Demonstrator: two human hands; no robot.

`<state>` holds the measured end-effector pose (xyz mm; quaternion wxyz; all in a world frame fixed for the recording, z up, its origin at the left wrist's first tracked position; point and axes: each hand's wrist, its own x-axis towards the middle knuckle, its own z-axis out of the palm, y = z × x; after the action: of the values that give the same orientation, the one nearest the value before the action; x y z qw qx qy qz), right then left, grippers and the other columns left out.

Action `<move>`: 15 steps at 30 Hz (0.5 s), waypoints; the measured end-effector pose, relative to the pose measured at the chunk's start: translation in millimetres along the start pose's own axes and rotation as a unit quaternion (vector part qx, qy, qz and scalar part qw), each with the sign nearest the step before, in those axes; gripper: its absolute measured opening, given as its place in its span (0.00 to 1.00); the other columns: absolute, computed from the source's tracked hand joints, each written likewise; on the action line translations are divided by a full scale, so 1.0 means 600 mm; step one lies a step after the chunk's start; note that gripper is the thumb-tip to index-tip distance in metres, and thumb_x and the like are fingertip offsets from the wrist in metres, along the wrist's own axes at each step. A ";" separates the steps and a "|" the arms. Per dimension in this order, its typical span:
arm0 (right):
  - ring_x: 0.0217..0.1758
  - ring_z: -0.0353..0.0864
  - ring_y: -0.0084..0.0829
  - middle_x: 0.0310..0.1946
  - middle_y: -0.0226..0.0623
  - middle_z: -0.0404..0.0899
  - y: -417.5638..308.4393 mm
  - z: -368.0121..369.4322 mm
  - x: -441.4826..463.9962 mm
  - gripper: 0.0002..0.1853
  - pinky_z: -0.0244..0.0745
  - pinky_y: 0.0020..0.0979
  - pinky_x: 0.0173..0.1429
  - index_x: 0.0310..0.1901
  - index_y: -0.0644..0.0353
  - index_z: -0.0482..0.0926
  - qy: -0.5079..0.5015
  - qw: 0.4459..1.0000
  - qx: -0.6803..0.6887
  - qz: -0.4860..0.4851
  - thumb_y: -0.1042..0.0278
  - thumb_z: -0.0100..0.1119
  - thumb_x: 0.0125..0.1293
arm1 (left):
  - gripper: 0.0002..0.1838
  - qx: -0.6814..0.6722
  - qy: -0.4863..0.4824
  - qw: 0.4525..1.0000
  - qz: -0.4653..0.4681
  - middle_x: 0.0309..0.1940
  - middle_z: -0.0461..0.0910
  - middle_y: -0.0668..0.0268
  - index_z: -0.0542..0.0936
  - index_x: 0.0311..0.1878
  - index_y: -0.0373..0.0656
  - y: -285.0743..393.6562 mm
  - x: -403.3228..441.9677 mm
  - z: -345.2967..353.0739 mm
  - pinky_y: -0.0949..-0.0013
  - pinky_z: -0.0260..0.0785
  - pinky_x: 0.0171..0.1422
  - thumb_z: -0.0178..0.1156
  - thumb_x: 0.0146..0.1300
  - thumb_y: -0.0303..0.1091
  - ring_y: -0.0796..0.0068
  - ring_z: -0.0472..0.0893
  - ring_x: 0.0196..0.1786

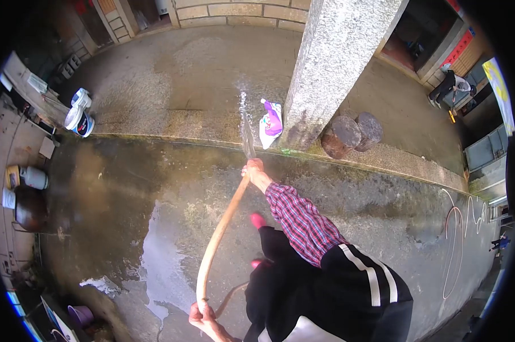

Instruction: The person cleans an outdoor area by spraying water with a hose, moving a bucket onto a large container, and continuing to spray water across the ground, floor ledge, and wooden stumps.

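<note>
My right hand (254, 171), at the end of a plaid sleeve, is closed around the outlet end of a pale orange hose (224, 225). Water (247, 134) sprays forward from it onto the raised concrete floor. Lower down, my left hand (207, 320) grips the same hose near the bottom of the view. Between the two hands the hose bends in a curve, and part of it runs back behind my left hand toward my legs. A purple and white bag (270, 124) stands just beyond my right hand, beside the stone pillar.
A stone pillar (340, 62) rises from the raised ledge (183, 138), with log stumps (348, 134) beside it. White buckets (80, 121) stand at the left. A puddle (163, 268) lies on the ground. More hose (456, 228) lies right. Another person (444, 88) is at the far right.
</note>
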<state>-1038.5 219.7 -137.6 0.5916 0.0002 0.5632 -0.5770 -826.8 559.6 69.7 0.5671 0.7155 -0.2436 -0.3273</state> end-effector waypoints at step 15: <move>0.08 0.59 0.23 0.13 0.31 0.60 -0.150 0.147 0.222 0.04 0.59 0.27 0.10 0.33 0.49 0.59 -0.083 0.996 0.018 0.026 0.63 0.40 0.61 | 0.06 0.050 -0.025 0.993 -0.106 0.10 0.61 0.76 0.75 0.26 0.40 0.027 0.120 0.214 0.80 0.44 0.17 0.52 0.54 0.31 0.87 0.57 0.13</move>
<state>-1081.2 41.1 -135.8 0.6510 -0.0229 0.5012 -0.5696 -874.0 420.4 53.1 0.4864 0.7566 -0.1961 -0.3906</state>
